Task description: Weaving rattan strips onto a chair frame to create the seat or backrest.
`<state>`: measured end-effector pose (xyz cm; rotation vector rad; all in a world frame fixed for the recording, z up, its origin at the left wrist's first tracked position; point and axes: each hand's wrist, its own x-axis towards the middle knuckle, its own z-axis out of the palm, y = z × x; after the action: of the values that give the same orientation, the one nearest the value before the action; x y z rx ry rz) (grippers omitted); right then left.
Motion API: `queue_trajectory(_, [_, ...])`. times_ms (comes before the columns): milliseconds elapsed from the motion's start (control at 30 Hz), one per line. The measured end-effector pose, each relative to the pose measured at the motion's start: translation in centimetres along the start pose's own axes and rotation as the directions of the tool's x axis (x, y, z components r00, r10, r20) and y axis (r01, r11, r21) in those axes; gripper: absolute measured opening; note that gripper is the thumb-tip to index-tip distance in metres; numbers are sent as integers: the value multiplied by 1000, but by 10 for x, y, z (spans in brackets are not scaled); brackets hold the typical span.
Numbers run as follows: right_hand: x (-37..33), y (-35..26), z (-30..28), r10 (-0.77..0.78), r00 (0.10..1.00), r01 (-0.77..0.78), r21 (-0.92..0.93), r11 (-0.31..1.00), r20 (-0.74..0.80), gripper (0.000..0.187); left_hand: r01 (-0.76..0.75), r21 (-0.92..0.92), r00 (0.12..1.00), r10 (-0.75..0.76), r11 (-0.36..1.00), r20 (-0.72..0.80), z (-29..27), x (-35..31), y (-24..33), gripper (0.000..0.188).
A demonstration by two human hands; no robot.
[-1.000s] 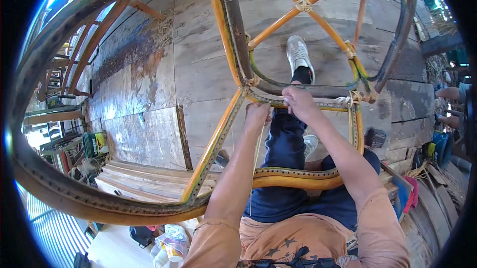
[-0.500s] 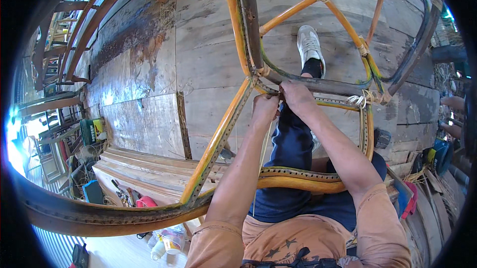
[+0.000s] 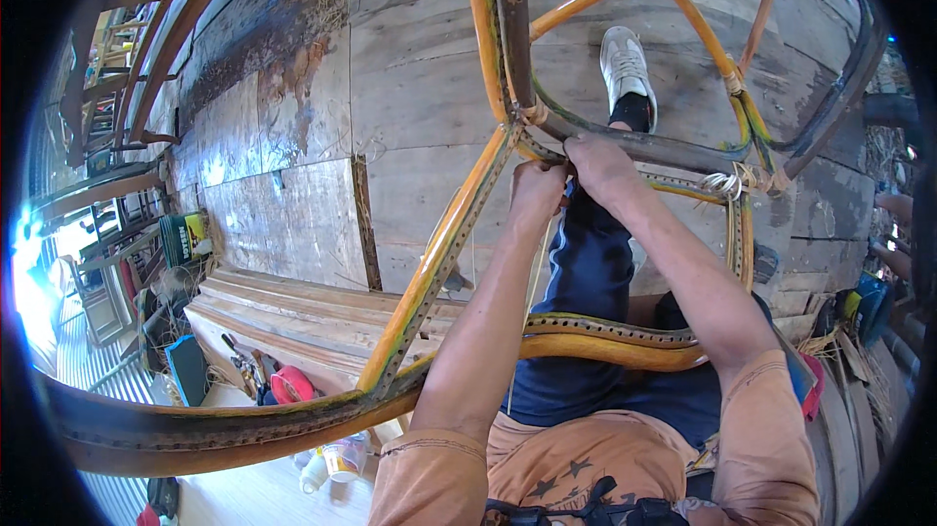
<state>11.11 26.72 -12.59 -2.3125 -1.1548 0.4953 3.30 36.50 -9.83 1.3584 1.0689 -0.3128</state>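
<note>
A large rattan chair frame (image 3: 405,302), orange-yellow with dark green edges and rows of small holes, lies across my lap and reaches forward. Both my hands are close together at its middle rail, just right of a bound joint (image 3: 533,114). My left hand (image 3: 540,187) is closed, with a thin pale cane strand (image 3: 536,282) running down from it toward my lap. Against the dark upper rail (image 3: 664,147) my right hand (image 3: 597,167) is bent closed; its fingertips are hidden. A loose pale tie of cane (image 3: 722,184) wraps the right corner of the frame.
A stack of wooden boards (image 3: 293,316) lies to the left, with tools and a red item (image 3: 292,385) beside it. A white cup (image 3: 345,458) stands lower left. More wooden frames (image 3: 161,67) are at far left. My shoe (image 3: 626,67) rests on the plank floor (image 3: 410,106).
The whole view has shifted, so the frame and my hands appear slightly farther right. Both hands stay together at the same part of the rail.
</note>
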Motion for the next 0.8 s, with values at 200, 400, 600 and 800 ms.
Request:
queue_trajectory(200, [12, -10, -11, -35, 995, 44, -96, 994, 93, 15, -54, -51, 998, 56, 997, 37, 0, 9, -5, 16])
queue_trajectory(400, [-5, 13, -15, -46, 998, 40, 113, 993, 52, 9, -48, -76, 997, 52, 996, 59, 1, 3, -3, 14])
queue_trajectory(600, [-5, 11, -6, -50, 995, 60, 123, 991, -82, 8, -11, -54, 999, 12, 998, 30, -3, 7, -7, 18])
queue_trajectory(800, [-1, 1, -4, -68, 997, 68, -8, 998, -19, 8, -9, -41, 999, 11, 999, 44, -1, 0, 0, 15])
